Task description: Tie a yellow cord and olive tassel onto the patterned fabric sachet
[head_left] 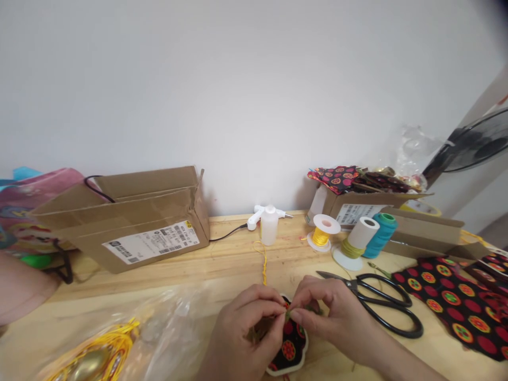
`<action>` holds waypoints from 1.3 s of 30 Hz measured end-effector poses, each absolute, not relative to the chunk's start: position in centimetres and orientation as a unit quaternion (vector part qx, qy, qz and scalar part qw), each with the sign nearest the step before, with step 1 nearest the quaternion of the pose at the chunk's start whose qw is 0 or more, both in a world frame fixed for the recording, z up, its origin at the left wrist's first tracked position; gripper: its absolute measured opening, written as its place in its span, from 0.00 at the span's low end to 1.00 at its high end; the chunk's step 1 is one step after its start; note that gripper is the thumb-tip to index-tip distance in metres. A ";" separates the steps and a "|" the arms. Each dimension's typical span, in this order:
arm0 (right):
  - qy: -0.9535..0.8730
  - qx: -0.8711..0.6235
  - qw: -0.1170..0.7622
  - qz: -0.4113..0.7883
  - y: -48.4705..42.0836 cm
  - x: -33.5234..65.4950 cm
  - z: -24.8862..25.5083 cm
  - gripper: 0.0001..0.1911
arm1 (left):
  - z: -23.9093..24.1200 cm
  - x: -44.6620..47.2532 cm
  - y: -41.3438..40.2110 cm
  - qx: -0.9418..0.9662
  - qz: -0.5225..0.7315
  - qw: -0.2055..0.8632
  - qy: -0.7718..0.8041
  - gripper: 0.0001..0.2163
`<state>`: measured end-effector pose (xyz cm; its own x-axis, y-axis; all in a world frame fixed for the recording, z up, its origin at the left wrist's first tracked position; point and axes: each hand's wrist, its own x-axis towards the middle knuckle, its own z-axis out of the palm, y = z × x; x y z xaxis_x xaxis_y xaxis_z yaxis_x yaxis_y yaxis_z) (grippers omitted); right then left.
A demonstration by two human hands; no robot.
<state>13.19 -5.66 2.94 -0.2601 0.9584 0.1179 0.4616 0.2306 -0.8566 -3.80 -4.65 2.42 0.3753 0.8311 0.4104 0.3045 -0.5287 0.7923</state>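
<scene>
My left hand (254, 325) and my right hand (331, 315) meet fingertip to fingertip, both closed in a pinch on a small bit of green cord (288, 316). Beneath them lies a flat black fabric piece (288, 349) with red and orange flower patterns and a cream scalloped edge; my fingers cover part of it. A yellow cord (264, 267) with a loop stretches away behind my hands across the table. Some greenish strands are partly hidden inside my left palm. Black-handled scissors (391, 304) lie just beyond my right hand, blades pointing left.
A cardboard box (154, 222) stands back left, a white bottle (269, 225) and white corded tool (254, 219) mid-back. Spools of yellow (320, 237), olive (352, 250) and teal thread (380, 235) stand right. Patterned cloth (452, 301) lies far right, a plastic bag (159, 328) front left.
</scene>
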 end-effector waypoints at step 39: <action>-0.667 -0.536 0.352 0.379 -5.8 12.6 2.7 0.08 | 2.5 -3.4 -4.9 0.712 0.349 0.425 0.436 0.09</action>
